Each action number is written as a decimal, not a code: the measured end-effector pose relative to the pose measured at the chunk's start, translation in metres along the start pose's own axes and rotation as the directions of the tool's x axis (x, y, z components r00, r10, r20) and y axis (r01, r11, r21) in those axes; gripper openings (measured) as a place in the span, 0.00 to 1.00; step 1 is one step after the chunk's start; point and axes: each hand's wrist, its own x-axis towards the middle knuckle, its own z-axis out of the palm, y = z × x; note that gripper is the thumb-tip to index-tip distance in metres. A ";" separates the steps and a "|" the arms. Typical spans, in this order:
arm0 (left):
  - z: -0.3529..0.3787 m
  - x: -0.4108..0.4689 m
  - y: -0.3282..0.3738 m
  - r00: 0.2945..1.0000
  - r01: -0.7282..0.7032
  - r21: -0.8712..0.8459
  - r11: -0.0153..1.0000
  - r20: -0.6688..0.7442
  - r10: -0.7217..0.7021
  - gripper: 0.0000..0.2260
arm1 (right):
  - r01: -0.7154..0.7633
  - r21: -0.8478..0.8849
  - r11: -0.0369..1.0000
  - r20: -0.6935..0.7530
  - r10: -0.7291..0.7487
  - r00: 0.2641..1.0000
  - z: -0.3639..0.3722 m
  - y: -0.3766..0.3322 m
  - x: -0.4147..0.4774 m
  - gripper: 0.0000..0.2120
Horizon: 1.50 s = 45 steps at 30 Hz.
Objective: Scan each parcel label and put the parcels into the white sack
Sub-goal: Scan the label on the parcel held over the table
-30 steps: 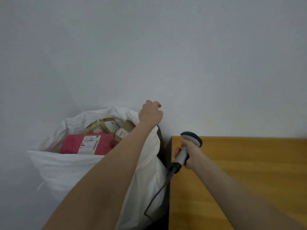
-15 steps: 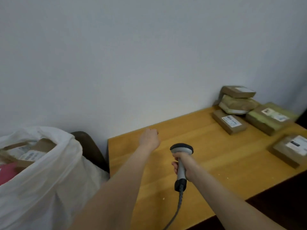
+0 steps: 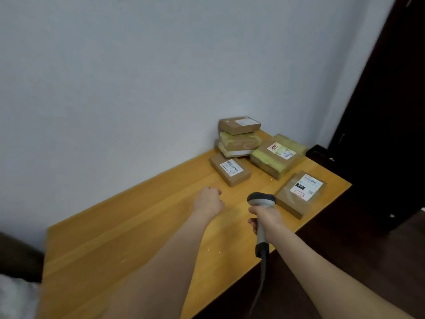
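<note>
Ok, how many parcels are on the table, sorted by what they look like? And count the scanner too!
Plain brown boxes: 2
Parcels with yellow-green tape: 2
Flat parcel in shiny wrap: 1
Scanner: 1
Total: 6 things, and 5 of them are parcels.

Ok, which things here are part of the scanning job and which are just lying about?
Job: scanner, held in the right hand; parcels on the table; white sack, bottom-left corner.
Lying about: dark door; dark brown object by the sack.
</note>
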 end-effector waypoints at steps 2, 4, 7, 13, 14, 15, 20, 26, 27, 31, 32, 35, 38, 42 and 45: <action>0.005 0.017 0.016 1.000 -0.001 -0.010 1.000 0.017 0.002 0.18 | 0.013 0.031 0.999 -0.020 -0.013 1.000 -0.013 -0.016 0.017 0.06; 0.010 0.036 0.029 1.000 0.003 -0.019 1.000 0.029 -0.003 0.18 | 0.025 0.043 0.999 -0.034 -0.023 0.999 -0.021 -0.032 0.037 0.07; 0.018 0.069 0.038 0.999 0.026 -0.038 0.999 0.046 -0.024 0.18 | 0.023 0.036 0.999 -0.055 -0.021 0.998 -0.023 -0.054 0.070 0.08; 0.041 0.153 0.036 0.994 0.083 -0.126 0.989 0.081 -0.073 0.16 | 0.008 0.011 1.000 -0.048 -0.007 0.999 -0.004 -0.095 0.149 0.05; 0.045 0.169 0.034 0.992 0.107 -0.154 0.982 0.089 -0.094 0.16 | 0.013 0.000 1.000 -0.051 -0.013 0.999 0.002 -0.101 0.166 0.04; 0.049 0.184 0.031 0.988 0.136 -0.186 0.973 0.104 -0.118 0.17 | 0.015 -0.014 1.000 -0.051 -0.016 0.999 0.008 -0.107 0.182 0.04; 0.073 0.240 0.011 0.942 0.305 -0.263 0.915 0.226 -0.249 0.21 | 0.015 -0.150 0.989 -0.017 -0.017 1.000 0.040 -0.129 0.247 0.10; 0.096 0.272 -0.011 0.925 0.359 -0.290 0.887 0.235 -0.298 0.18 | 0.058 -0.209 0.976 0.078 -0.043 0.996 0.063 -0.142 0.291 0.11; 0.096 0.273 -0.014 0.919 0.377 -0.302 0.876 0.238 -0.314 0.17 | 0.074 -0.232 0.970 0.100 -0.052 0.994 0.067 -0.142 0.293 0.10; 0.087 0.275 -0.035 0.871 0.491 -0.388 0.780 0.192 -0.453 0.19 | 0.110 -0.327 0.939 0.276 -0.017 0.961 0.089 -0.134 0.287 0.12; 0.084 0.276 -0.044 0.854 0.516 -0.404 0.755 0.177 -0.488 0.21 | 0.110 -0.343 0.933 0.336 0.013 0.942 0.097 -0.132 0.284 0.15; 0.072 0.275 -0.064 0.772 0.601 -0.504 0.620 0.169 -0.612 0.25 | 0.086 -0.431 0.898 0.465 0.139 0.874 0.121 -0.122 0.276 0.19; 0.070 0.273 -0.068 0.671 0.638 -0.658 0.400 0.220 -0.708 0.29 | 0.105 -0.386 0.917 0.469 0.097 0.878 0.139 -0.117 0.278 0.22; 0.085 0.284 -0.056 0.657 0.618 -0.761 0.197 0.363 -0.660 0.21 | 0.121 -0.276 0.953 0.332 -0.024 0.943 0.140 -0.121 0.290 0.17; 0.095 0.294 -0.053 0.688 0.598 -0.761 0.254 0.324 -0.650 0.19 | 0.166 -0.247 0.955 0.283 -0.093 0.955 0.129 -0.121 0.296 0.14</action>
